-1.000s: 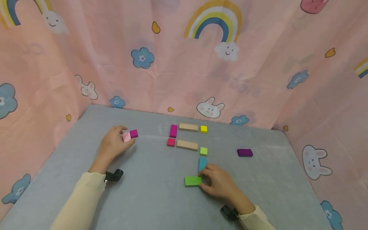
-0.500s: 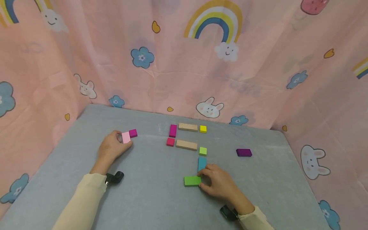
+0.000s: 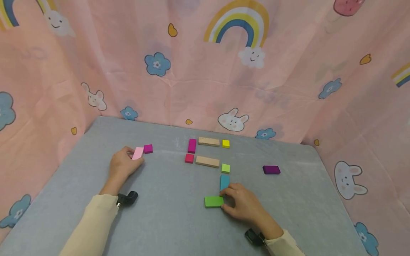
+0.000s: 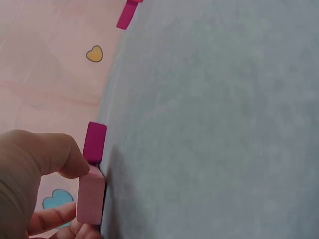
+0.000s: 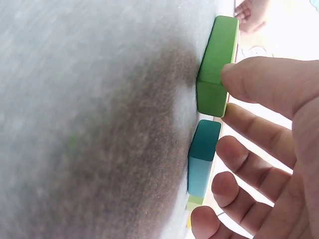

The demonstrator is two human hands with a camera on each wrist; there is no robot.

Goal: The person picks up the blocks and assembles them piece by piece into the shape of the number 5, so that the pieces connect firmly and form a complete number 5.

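Observation:
My left hand (image 3: 123, 165) pinches a light pink block (image 3: 137, 153) between thumb and fingers at the left of the table. Close by its far right corner lies a small magenta block (image 3: 148, 149). In the left wrist view the pink block (image 4: 91, 196) stands end to end with the magenta block (image 4: 94, 142). My right hand (image 3: 245, 204) holds the right end of a green block (image 3: 213, 202) with thumb and index finger. The other fingers curl beside a blue block (image 5: 202, 159) in the right wrist view, just beyond the green block (image 5: 214, 69).
Behind the blue block sits a lime cube (image 3: 225, 168). Two wooden blocks, one being the nearer wooden block (image 3: 207, 161), lie mid-table with a red cube (image 3: 189, 158), a magenta bar (image 3: 192, 145) and a yellow cube (image 3: 225, 144). A purple block (image 3: 271, 170) lies right. A pink curtain (image 3: 185, 89) backs the table.
My left hand has drawn slightly left and toward me, and the pink block in it has turned and lowered beside the magenta block. The right hand has stayed at the green block.

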